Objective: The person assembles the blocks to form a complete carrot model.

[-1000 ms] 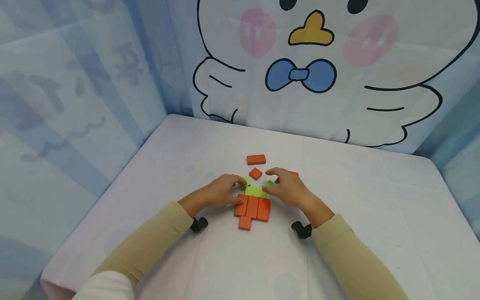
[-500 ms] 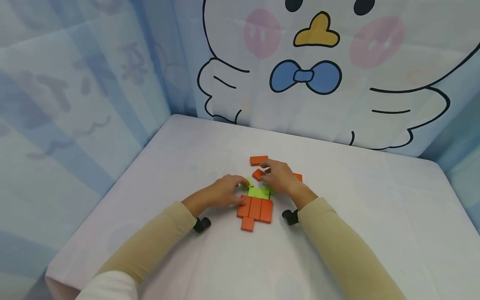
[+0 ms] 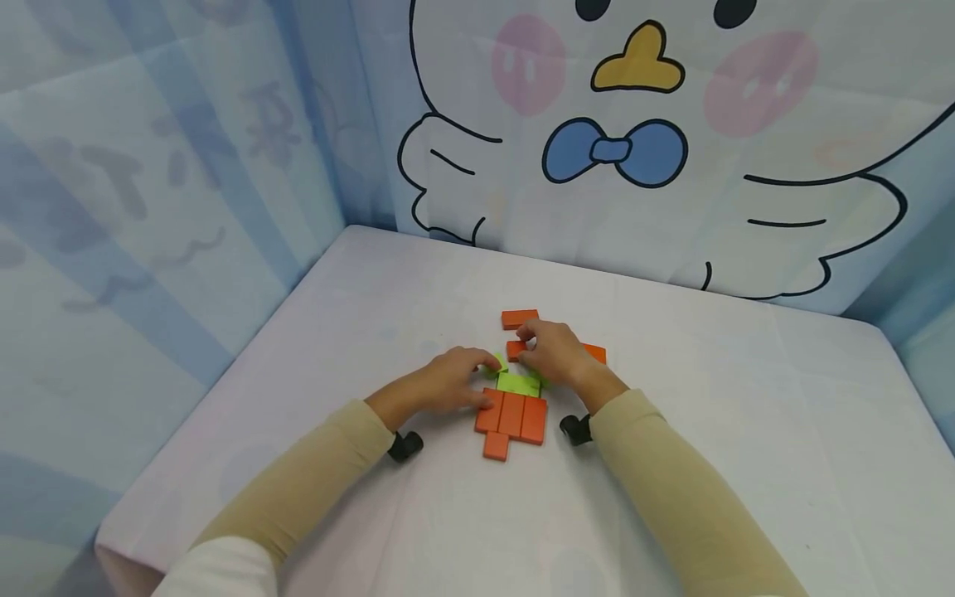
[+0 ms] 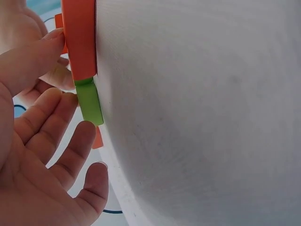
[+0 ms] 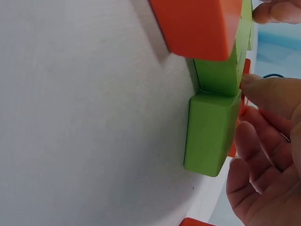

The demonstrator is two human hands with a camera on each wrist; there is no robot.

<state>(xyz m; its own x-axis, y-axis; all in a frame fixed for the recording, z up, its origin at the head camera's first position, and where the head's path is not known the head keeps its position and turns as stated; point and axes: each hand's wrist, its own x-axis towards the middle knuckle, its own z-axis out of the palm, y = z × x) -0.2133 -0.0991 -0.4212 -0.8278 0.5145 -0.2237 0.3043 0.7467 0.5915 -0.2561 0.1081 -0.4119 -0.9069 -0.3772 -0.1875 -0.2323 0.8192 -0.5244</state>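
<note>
Three orange blocks point(image 3: 511, 414) lie side by side, with a small orange block point(image 3: 496, 446) against their near edge. A lime-green block point(image 3: 517, 384) borders their far edge. My left hand point(image 3: 448, 380) rests at the left side, thumb by the leftmost orange block and fingertips beside a green piece point(image 3: 502, 363). In the left wrist view its fingers are loosely bent. Just beyond the green, my right hand point(image 3: 555, 352) pinches a small orange square block point(image 3: 515, 351) between thumb and fingers. Another green block point(image 5: 209, 134) lies under that hand, mostly hidden in the head view.
One orange block point(image 3: 519, 319) lies farther back on the white-covered table point(image 3: 418, 290). Another orange block point(image 3: 594, 353) shows partly behind the right hand. Upright cloth point(image 3: 612, 224) with a cartoon print borders the far edge.
My right hand has moved left and away to the small orange block and taken hold of it. That block has turned from a diamond to a square position. The left hand stays in place.
</note>
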